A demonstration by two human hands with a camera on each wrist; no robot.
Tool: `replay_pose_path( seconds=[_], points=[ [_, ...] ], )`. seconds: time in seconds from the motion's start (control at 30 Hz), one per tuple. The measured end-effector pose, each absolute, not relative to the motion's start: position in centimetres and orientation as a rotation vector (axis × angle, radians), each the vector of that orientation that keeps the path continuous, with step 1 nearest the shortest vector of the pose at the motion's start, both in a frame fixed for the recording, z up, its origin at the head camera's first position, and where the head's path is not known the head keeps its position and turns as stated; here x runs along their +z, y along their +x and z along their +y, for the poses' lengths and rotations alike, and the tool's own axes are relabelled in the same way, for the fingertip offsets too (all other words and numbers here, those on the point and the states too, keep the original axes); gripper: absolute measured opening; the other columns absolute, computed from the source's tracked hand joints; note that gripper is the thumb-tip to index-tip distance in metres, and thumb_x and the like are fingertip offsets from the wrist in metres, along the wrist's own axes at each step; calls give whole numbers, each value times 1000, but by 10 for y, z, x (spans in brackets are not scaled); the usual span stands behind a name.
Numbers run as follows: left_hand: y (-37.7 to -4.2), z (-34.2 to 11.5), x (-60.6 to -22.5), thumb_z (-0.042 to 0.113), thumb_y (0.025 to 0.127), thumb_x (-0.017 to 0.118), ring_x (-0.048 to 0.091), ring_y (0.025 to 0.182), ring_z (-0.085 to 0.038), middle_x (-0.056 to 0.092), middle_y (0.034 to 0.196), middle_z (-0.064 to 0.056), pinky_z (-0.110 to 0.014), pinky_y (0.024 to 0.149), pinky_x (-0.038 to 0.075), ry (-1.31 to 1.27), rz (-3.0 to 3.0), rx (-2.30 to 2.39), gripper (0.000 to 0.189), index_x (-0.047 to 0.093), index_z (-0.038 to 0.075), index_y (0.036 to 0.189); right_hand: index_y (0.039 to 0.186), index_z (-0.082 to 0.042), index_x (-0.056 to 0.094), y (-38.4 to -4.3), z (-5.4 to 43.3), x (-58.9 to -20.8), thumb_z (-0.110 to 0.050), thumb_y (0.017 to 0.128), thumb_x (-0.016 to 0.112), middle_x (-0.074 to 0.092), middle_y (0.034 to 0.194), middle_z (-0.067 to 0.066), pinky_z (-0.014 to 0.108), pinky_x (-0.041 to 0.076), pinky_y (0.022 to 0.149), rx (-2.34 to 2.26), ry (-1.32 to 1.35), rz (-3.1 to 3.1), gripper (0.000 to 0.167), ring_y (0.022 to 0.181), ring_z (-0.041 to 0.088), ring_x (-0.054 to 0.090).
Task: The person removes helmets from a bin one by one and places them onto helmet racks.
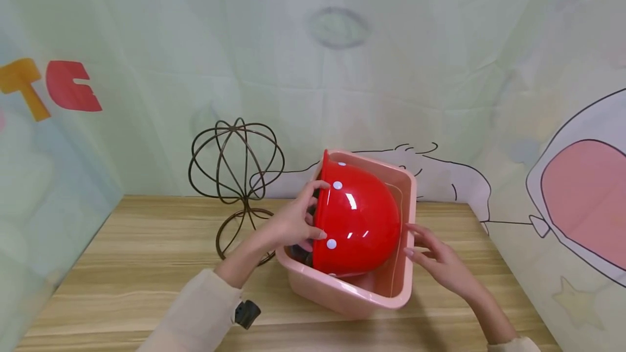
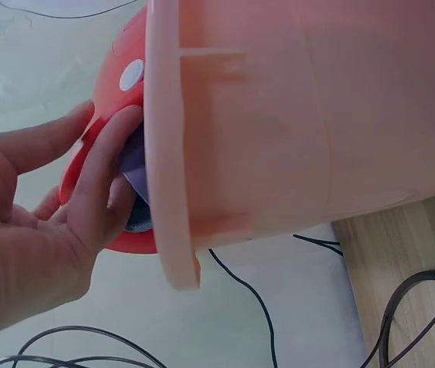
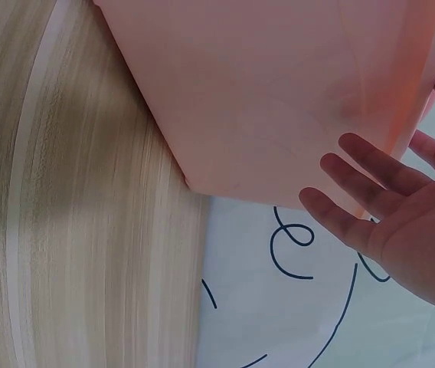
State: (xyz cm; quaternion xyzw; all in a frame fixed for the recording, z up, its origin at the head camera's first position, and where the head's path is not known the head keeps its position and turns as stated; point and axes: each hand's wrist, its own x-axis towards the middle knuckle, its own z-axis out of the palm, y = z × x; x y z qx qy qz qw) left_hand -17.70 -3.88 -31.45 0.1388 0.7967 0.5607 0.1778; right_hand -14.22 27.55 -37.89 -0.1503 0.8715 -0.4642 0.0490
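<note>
A red helmet with white dots lies on its side in a pink plastic bin, its opening facing left. My left hand grips the helmet's brim, thumb on the outer shell and other fingers reaching inside. In the left wrist view, the dark lining shows behind those fingers. At the bin's right rim is my right hand, its fingertips right at the edge. From the right wrist view, several of its fingers extend loosely along the outside of the bin wall.
A dark wire stand with a rounded cage top stands left of the bin. Both rest on a wood-grain table. Behind and at the sides hangs a printed cloth backdrop. A small black device sits at the left wrist.
</note>
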Motion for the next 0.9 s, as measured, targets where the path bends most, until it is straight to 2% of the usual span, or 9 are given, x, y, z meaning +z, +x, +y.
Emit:
replay_pose_path(
  seconds=[0.3, 0.5, 0.9],
  points=[
    [-172, -37, -316, -5, 78, 66, 60, 80, -24, 51, 107, -15, -35, 51, 55, 330, 2308, 1584, 89, 12, 24, 142, 138, -16, 37, -141, 276, -380, -23, 89, 59, 45, 132, 16, 30, 54, 74, -1425, -452, 2648, 54, 113, 37, 48],
    [-171, -37, -318, -1, 76, 71, 61, 81, -24, 54, 99, -13, -35, 51, 55, 317, 2313, 1556, 89, 17, 19, 143, 138, -15, 36, -141, 276, -378, -22, 90, 59, 45, 131, 18, 33, 54, 73, -1418, -461, 2648, 54, 113, 39, 48],
    [-170, -36, -326, -4, 79, 67, 61, 75, -21, 55, 93, -12, -33, 52, 55, 319, 2314, 1643, 78, 25, 17, 141, 138, -16, 37, -142, 276, -378, -21, 90, 58, 46, 130, 19, 31, 54, 72, -1419, -486, 2645, 53, 112, 39, 48]
  ],
)
